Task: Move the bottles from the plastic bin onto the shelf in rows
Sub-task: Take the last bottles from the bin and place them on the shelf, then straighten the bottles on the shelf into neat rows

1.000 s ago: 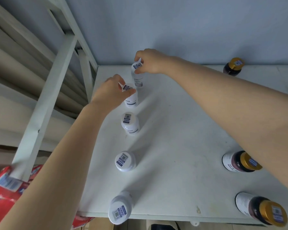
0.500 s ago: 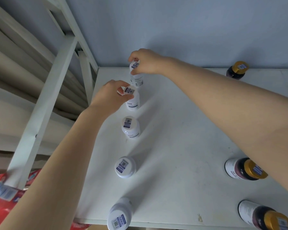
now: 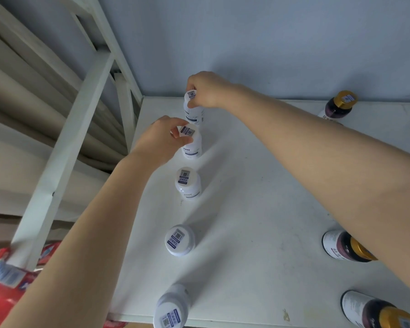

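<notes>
Several white bottles stand in a line on the white shelf (image 3: pixel 258 221), running from front to back. My right hand (image 3: pixel 207 92) grips the cap of the rearmost white bottle (image 3: pixel 194 113), which stands upright near the back wall. My left hand (image 3: pixel 160 140) pinches the cap of the second white bottle (image 3: pixel 192 145) just in front of it. Three more white bottles follow toward me: one (image 3: pixel 188 183), one (image 3: pixel 179 240) and one at the front edge (image 3: pixel 172 308). The plastic bin is out of view.
Dark bottles with gold caps stand along the right side: one at the back (image 3: pixel 339 104), two near the front (image 3: pixel 348 247) (image 3: pixel 379 311). The white shelf frame post (image 3: pixel 64 162) rises at the left. A red package (image 3: pixel 7 280) lies below left.
Both held bottles went from tilted to upright on the shelf, and the hands still hold their caps. The view shifted slightly.
</notes>
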